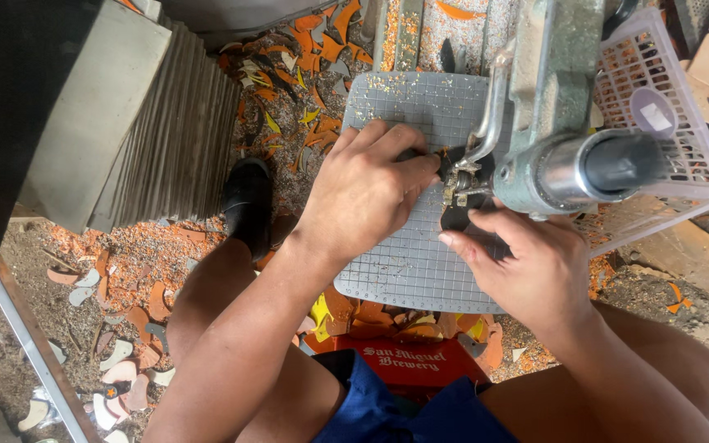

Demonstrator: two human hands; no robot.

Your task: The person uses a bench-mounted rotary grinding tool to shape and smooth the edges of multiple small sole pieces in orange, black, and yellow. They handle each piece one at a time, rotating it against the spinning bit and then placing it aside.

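Far left, a stack of grey sheets [170,131] is stood on edge against a grey block [92,107], presumably as stock kept within reach. Beside it the floor is littered with orange and grey offcuts [125,328], most likely trimmings left where they fell. A black shoe [248,205] is planted among the scraps, the leg braced close to the work.

At centre, a grey gridded cutting mat [408,262] is laid flat as the work surface; it appears to be propped on a red crate [404,361], with more orange pieces tucked under its near edge. The left hand [367,193] is pressed down on the mat, fingers curled together and pinched on a small dark workpiece [457,215], seemingly to steady it against the tool. The piece is seen right at the machine's tip, between both hands and mostly hidden by them, so its shape cannot be told.

To the right, a grey metal machine [551,90] with a shiny cylindrical head [568,168] is hung over the mat, its small fitting [455,190] brought down onto the piece. The right hand [535,267] is set below it, fingers closed on the piece's near side, probably for guiding. Behind the machine, a pale pink perforated basket [683,107] is parked at the far right, likely for finished or waiting parts.
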